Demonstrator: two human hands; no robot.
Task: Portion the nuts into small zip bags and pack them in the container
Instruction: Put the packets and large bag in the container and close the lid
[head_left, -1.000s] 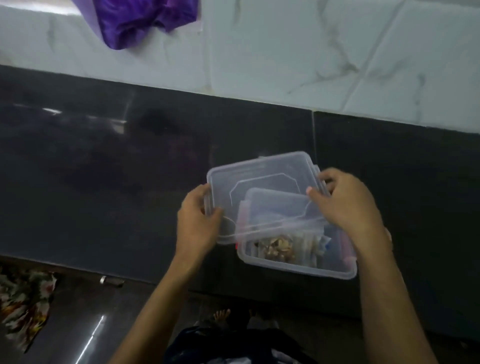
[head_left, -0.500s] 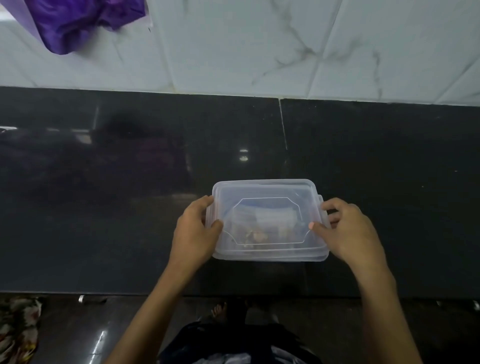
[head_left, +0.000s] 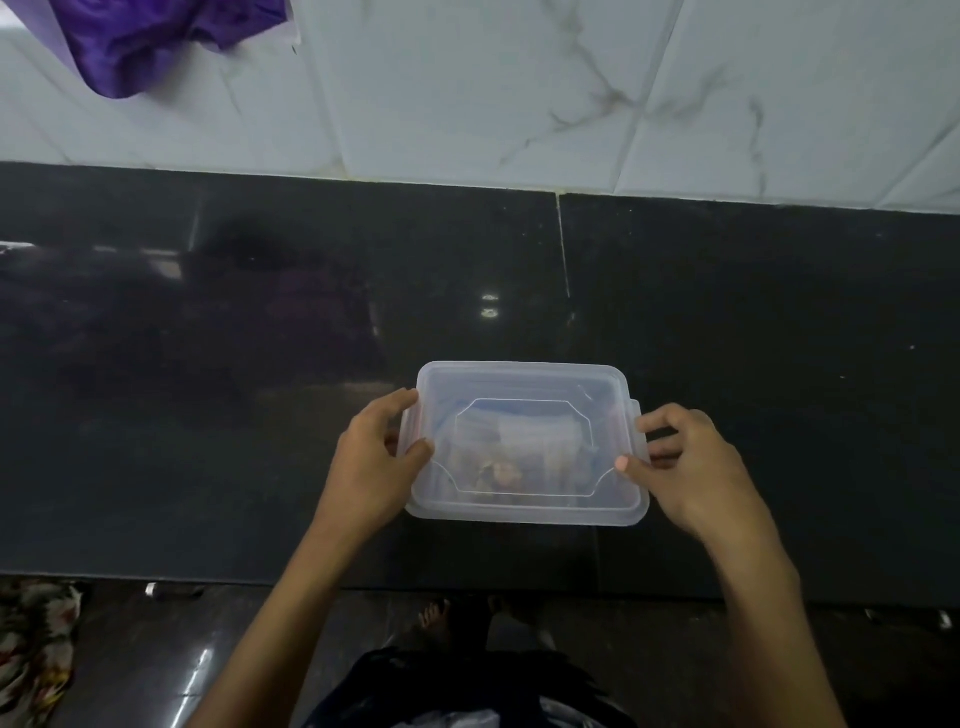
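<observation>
A clear box sits on the dark table, near its front edge. The lid is on top of the box. Small bags of nuts show through the lid. The left hand holds the left end of the box, thumb on the lid, fingers curled round the edge. The right hand holds the right end the same way, its grip pinching the side clip. A purple cloth hangs by the white wall.
</observation>
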